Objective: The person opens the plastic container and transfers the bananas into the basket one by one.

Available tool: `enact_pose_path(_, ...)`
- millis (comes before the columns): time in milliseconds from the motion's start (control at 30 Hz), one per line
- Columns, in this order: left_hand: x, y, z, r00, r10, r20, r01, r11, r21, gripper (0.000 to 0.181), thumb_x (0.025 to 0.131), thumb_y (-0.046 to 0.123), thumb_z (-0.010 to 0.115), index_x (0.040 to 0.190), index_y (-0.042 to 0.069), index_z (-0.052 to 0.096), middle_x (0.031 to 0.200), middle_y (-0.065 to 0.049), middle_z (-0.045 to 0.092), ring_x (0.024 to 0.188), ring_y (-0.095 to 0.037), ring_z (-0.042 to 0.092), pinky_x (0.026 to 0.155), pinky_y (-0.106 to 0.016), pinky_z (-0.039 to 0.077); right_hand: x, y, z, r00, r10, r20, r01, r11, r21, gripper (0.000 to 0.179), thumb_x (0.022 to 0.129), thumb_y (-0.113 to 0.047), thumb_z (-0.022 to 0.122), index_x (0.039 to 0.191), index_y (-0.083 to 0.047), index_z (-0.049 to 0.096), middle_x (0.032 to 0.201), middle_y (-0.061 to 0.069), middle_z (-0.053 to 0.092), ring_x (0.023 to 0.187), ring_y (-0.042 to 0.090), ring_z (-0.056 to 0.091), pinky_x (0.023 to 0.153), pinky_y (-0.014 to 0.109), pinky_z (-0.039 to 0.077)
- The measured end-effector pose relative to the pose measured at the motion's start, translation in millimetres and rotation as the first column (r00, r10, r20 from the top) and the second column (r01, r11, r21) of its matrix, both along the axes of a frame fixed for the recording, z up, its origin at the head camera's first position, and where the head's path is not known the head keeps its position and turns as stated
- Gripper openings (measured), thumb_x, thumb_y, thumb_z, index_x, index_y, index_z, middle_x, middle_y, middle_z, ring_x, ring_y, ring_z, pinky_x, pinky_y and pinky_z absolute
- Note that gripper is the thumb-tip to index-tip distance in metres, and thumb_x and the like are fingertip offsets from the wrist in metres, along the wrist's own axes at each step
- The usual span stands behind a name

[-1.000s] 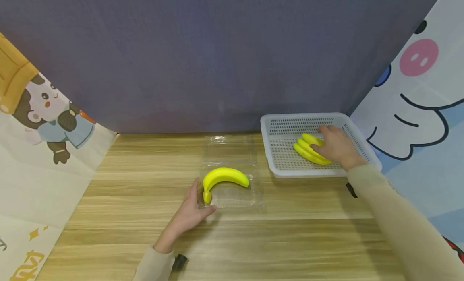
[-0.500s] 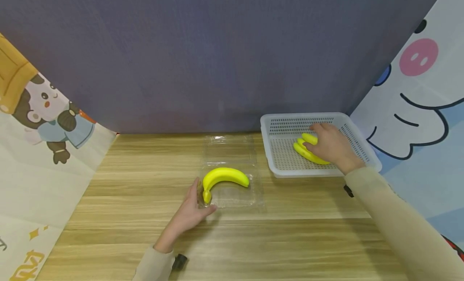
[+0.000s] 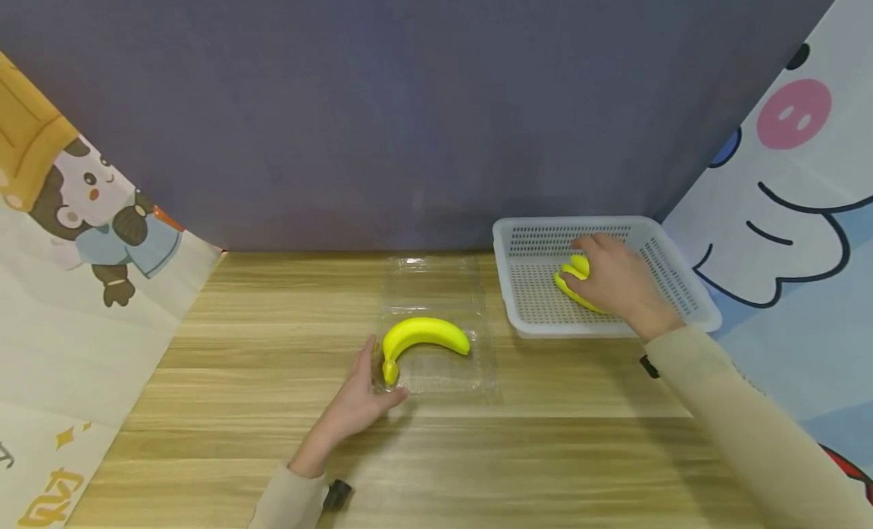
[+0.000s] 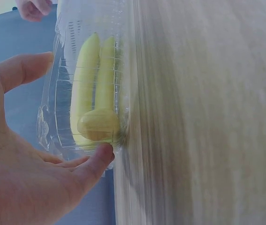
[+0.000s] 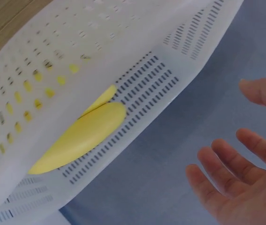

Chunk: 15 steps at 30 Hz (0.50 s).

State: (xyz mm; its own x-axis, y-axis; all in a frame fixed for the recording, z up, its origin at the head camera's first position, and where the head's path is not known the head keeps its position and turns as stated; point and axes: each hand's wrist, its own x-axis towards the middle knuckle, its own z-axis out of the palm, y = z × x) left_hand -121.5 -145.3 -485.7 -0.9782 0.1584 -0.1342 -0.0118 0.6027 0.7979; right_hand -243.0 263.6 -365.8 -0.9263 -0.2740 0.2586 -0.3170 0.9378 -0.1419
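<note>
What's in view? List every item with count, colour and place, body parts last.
Banana: 1, yellow, in the container
Other bananas: at least 2, rest hidden, yellow, in the basket
Container: 1, clear, open mid-table
Basket: 1, white, right side of table
Table: 1, wood-brown, underneath
Backdrop: 1, dark grey-blue, behind
Cartoon panels: 2, multicoloured, either side
Wrist pieces: 2, black, by the cuffs
Sleeves: 2, beige, lower picture
Left hand: 1, by the container
Right hand: 1, over the basket

Light-brown wood-grain tabletop (image 3: 546,468); flat grey-blue backdrop (image 3: 409,120) behind it; cream cartoon-printed left panel (image 3: 68,347); white-and-blue cartoon-printed right panel (image 3: 811,279)
</note>
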Motion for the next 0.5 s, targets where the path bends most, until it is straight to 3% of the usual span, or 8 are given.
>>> enact_pose_path(300, -0.1, 0.7, -0.4, 1.000, 0.004, 0.003, -0.004, 1.000, -0.002, 0.113, 0.077, 0.043, 0.076, 0.154, 0.013, -0.001, 0.158, -0.017, 0.004, 0.141, -0.039, 0.015, 0.109, -0.060, 0.019, 11.2, -16, 9.0, 1.000, 0.029, -0.006, -0.029, 0.999, -0.020, 0.051, 0.083, -0.030, 0.069, 0.122, -0.002, 0.056, 0.116, 0.018, 0.056, 0.105, 0.037, 0.053, 0.085, 0.055, 0.047)
enact_pose_path(500, -0.5, -0.8, -1.7, 1.000, -0.002, 0.000, 0.002, 1.000, -0.013, 0.113, 0.077, 0.046, 0.075, 0.154, 0.012, -0.001, 0.158, -0.018, 0.004, 0.141, -0.040, 0.015, 0.109, -0.060, 0.018, 18.5, -25, 12.0, 0.997, 0.055, -0.050, -0.056, 0.998, -0.012, 0.049, 0.082, -0.031, 0.070, 0.120, -0.003, 0.058, 0.116, 0.017, 0.057, 0.107, 0.036, 0.053, 0.079, 0.055, 0.049)
